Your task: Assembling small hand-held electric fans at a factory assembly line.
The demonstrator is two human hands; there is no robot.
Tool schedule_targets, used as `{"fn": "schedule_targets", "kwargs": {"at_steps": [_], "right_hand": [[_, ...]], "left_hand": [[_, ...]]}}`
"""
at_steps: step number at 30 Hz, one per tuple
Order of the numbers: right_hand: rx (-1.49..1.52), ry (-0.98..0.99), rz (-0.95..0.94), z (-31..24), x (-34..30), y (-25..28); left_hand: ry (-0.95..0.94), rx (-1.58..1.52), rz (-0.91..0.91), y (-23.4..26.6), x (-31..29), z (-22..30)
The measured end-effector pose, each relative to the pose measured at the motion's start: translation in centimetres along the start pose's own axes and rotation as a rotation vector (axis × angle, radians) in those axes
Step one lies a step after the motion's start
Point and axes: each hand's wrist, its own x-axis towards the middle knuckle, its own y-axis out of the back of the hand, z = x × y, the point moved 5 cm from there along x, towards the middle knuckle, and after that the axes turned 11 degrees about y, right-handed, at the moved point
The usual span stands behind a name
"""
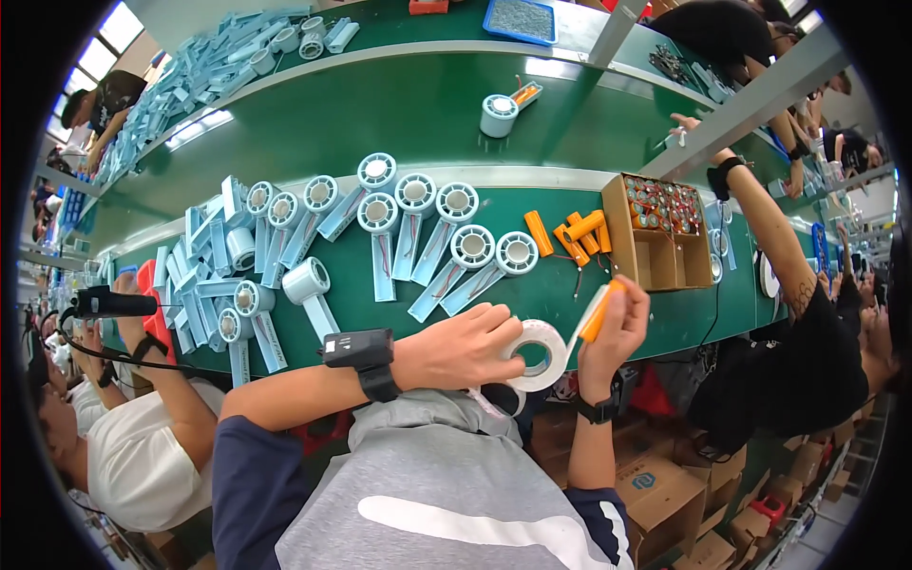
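A green bench (527, 309) curves across the room, its surface smooth, and beyond a pale rail a far green strip (332, 119) shines under the lights. Windows (103, 47) show at the far left, and a grey metal post (750, 109) slants over the right side. A person in a white shirt (147, 461) sits at the left, a person in black (784, 385) at the right, and brown cardboard cartons (665, 494) stand below, to the near right. In front of the grey top, the left hand (461, 347) has its grip closed on the left edge of a flat, ring-shaped roll of tape (559, 361), white and smooth, held over the near edge of the bench. A pale strip runs from it to the right hand (616, 337), whose grip is clamped on a smooth orange battery (598, 315) between thumb and fingers. Farther off lie loose orange batteries (581, 228), rounded cylinders, just beside an open cardboard box (620, 233) with wired batteries packed in its far part. Pale blue plastic fans (472, 249), with round ribbed heads and long trough-like handles, lie in the middle, and a jumbled pile of handles (199, 285) covers the left. One more fan (498, 116) rests on the far strip.
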Motion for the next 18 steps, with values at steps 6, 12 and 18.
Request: {"fn": "schedule_targets", "kwargs": {"at_steps": [6, 12, 18], "right_hand": [[-0.172, 0.128, -0.098, -1.6, 8.3, 0.6], [-0.11, 0.078, -0.038, -2.8, 9.8, 4.2], [-0.003, -0.107, 0.05, -0.5, 3.1, 7.1]], "left_hand": [[-0.149, -0.166, 0.014, -6.5, 0.9, 4.2], [0.316, -0.094, 0.056, -11.9, 4.2, 0.8], [0.37, 0.106, 0.046, -1.9, -0.7, -3.1]]}}
